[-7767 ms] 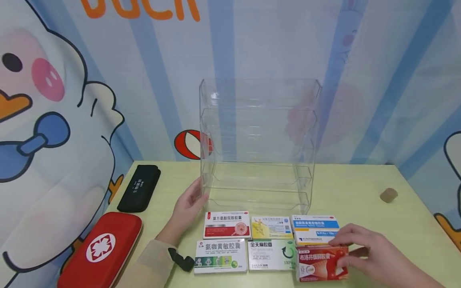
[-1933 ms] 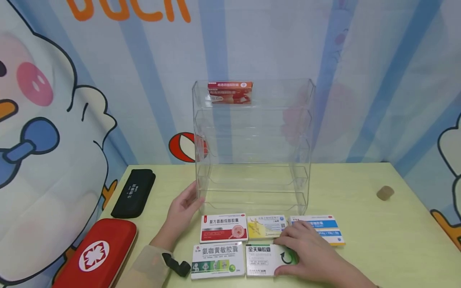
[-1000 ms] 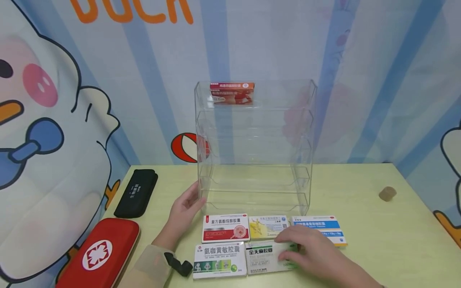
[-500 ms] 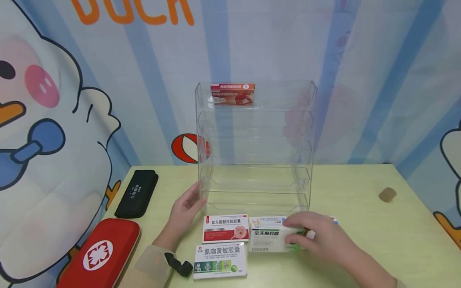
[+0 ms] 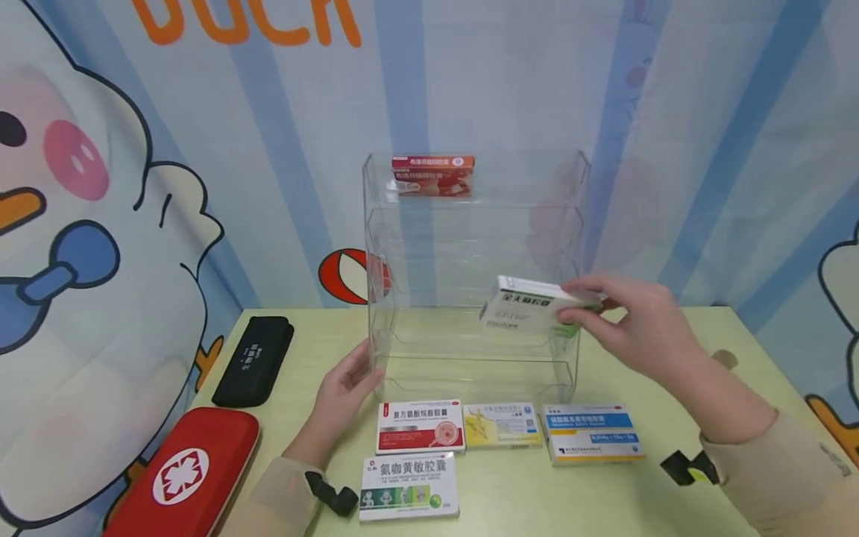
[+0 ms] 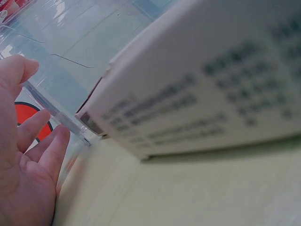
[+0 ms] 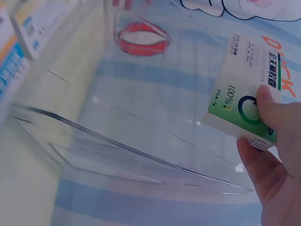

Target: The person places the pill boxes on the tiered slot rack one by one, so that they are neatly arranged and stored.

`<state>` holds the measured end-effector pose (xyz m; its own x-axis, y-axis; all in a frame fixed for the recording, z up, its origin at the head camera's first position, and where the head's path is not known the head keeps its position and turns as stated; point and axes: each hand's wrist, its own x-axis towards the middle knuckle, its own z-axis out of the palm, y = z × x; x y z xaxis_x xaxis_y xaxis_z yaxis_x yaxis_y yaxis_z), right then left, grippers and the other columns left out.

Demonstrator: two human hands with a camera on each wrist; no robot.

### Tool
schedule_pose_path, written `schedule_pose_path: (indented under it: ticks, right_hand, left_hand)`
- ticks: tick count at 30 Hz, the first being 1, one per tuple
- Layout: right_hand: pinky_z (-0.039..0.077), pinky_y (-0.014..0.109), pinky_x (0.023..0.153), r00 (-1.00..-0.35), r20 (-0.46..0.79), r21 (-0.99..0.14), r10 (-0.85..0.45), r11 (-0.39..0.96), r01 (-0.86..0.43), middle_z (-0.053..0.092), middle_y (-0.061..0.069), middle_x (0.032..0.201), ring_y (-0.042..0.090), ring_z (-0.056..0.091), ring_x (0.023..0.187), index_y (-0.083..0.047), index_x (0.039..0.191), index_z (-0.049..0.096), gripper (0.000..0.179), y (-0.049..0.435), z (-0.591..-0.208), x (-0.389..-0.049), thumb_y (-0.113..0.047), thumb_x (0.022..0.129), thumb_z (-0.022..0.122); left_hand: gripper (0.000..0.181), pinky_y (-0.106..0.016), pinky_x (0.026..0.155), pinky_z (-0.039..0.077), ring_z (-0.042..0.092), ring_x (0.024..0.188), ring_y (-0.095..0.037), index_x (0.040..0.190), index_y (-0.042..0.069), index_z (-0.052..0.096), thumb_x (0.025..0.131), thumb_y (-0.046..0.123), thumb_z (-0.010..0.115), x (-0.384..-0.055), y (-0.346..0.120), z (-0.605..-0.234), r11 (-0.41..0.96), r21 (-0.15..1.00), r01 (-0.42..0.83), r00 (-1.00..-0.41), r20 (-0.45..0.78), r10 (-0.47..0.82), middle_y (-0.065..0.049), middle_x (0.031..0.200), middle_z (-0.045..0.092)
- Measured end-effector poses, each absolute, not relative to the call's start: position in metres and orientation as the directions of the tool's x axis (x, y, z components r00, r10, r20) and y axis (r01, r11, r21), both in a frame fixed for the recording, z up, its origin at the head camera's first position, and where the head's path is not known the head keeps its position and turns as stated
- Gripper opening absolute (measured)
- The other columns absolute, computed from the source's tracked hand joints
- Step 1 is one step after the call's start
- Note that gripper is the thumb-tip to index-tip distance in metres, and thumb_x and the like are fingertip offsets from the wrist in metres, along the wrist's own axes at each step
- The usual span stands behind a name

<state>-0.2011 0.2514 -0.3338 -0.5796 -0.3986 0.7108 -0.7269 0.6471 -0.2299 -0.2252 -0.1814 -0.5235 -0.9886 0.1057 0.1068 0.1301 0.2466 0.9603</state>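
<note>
My right hand (image 5: 637, 321) pinches a white-and-green medicine box (image 5: 526, 309) by its right end, thumb in front. The box is raised and tilted before the middle tiers of a clear tiered rack (image 5: 473, 361); in the right wrist view its green end (image 7: 230, 110) faces the camera. My left hand (image 5: 345, 380) touches the rack's lower left side, its fingers loosely extended in the left wrist view. A red medicine box (image 5: 432, 177) stands in the top tier, towards the left.
Before the rack lie a red-and-white box (image 5: 420, 427), a yellow-and-white box (image 5: 502, 425), a blue-and-white box (image 5: 593, 434) and a white-green box (image 5: 408, 487). Left are a black case (image 5: 253, 362) and red case (image 5: 181, 473); right, a brown cork (image 5: 725, 359). A printed curtain (image 5: 483, 74) hangs behind.
The red box went from the table into the top tier. My right hand then took the white-and-green box off the front row and raised it towards the rack. My left hand stayed at the rack.
</note>
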Motion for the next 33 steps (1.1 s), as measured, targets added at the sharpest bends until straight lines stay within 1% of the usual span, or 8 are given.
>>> schedule_pose_path:
  ticks: [10, 14, 16, 17, 22, 28, 31, 33]
  right_hand:
    - [0.041, -0.008, 0.085, -0.548, 0.809, -0.237, -0.214, 0.734, -0.636, 0.084, 0.018, 0.113, 0.033, 0.081, 0.093, -0.001, 0.121, 0.081, 0.033, 0.247, -0.265, -0.239, -0.008, 0.09, 0.09]
    - [0.045, -0.007, 0.086, -0.555, 0.824, -0.293, -0.116, 0.752, -0.591, 0.083, 0.016, 0.119, -0.008, 0.074, 0.102, -0.003, 0.125, 0.08, 0.033, 0.244, -0.241, -0.252, -0.016, 0.096, 0.086]
    - [0.046, -0.007, 0.085, -0.559, 0.824, -0.305, -0.086, 0.766, -0.566, 0.083, 0.014, 0.122, -0.014, 0.07, 0.105, -0.004, 0.127, 0.079, 0.033, 0.243, -0.229, -0.258, -0.02, 0.099, 0.084]
    - [0.046, -0.007, 0.086, -0.56, 0.824, -0.302, -0.081, 0.774, -0.557, 0.083, 0.013, 0.124, -0.013, 0.07, 0.107, -0.004, 0.128, 0.078, 0.033, 0.243, -0.223, -0.262, -0.022, 0.1, 0.083]
    - [0.047, -0.006, 0.089, -0.571, 0.815, -0.251, -0.098, 0.828, -0.501, 0.081, 0.01, 0.132, 0.031, 0.081, 0.114, -0.008, 0.132, 0.078, 0.035, 0.238, -0.198, -0.283, -0.03, 0.105, 0.076]
    - [0.067, 0.023, 0.094, -0.69, 0.723, -0.355, -0.029, 0.842, -0.407, 0.076, 0.003, 0.143, 0.03, 0.081, 0.117, -0.014, 0.137, 0.076, 0.035, 0.223, -0.19, -0.305, -0.031, 0.107, 0.074]
    - [0.069, 0.039, 0.097, -0.744, 0.669, -0.398, -0.008, 0.84, -0.368, 0.074, 0.0, 0.148, 0.029, 0.08, 0.121, -0.015, 0.14, 0.074, 0.035, 0.216, -0.194, -0.314, -0.03, 0.108, 0.072]
    - [0.069, 0.039, 0.095, -0.766, 0.643, -0.416, 0.0, 0.839, -0.349, 0.073, 0.0, 0.149, 0.029, 0.079, 0.121, -0.015, 0.14, 0.073, 0.035, 0.212, -0.198, -0.319, -0.029, 0.108, 0.072]
  left_hand:
    - [0.066, -0.014, 0.116, 0.049, 0.055, 0.156, -0.029, 0.168, 0.025, 0.047, 0.107, 0.018, 0.073, -0.227, -0.183, -0.524, 0.213, 0.965, 0.152, -0.985, 0.129, 0.117, -0.004, 0.17, 0.054]
    - [0.066, -0.012, 0.115, 0.049, 0.055, 0.156, -0.03, 0.168, 0.023, 0.048, 0.107, 0.019, 0.073, -0.228, -0.182, -0.525, 0.21, 0.963, 0.168, -0.982, 0.145, 0.12, -0.005, 0.17, 0.054]
    - [0.065, -0.012, 0.115, 0.049, 0.055, 0.156, -0.03, 0.168, 0.024, 0.048, 0.107, 0.019, 0.073, -0.228, -0.182, -0.525, 0.209, 0.962, 0.174, -0.981, 0.151, 0.123, -0.005, 0.169, 0.055]
    - [0.065, -0.012, 0.115, 0.049, 0.055, 0.156, -0.031, 0.168, 0.023, 0.048, 0.107, 0.019, 0.073, -0.228, -0.181, -0.526, 0.209, 0.961, 0.179, -0.98, 0.155, 0.124, -0.005, 0.169, 0.055]
    - [0.065, -0.017, 0.117, 0.05, 0.056, 0.155, -0.03, 0.167, 0.024, 0.048, 0.107, 0.019, 0.073, -0.227, -0.18, -0.525, 0.209, 0.964, 0.162, -0.983, 0.14, 0.119, -0.005, 0.169, 0.055]
    - [0.065, -0.021, 0.12, 0.05, 0.055, 0.156, -0.027, 0.167, 0.027, 0.048, 0.107, 0.021, 0.073, -0.225, -0.181, -0.524, 0.218, 0.966, 0.139, -0.987, 0.118, 0.106, -0.002, 0.17, 0.054]
    - [0.065, -0.017, 0.118, 0.05, 0.055, 0.156, -0.028, 0.167, 0.026, 0.048, 0.107, 0.019, 0.073, -0.225, -0.181, -0.524, 0.209, 0.966, 0.151, -0.985, 0.13, 0.112, -0.003, 0.17, 0.054]
    - [0.065, -0.014, 0.116, 0.05, 0.055, 0.156, -0.029, 0.167, 0.025, 0.049, 0.107, 0.018, 0.073, -0.225, -0.181, -0.524, 0.202, 0.967, 0.158, -0.984, 0.136, 0.117, -0.004, 0.169, 0.054]
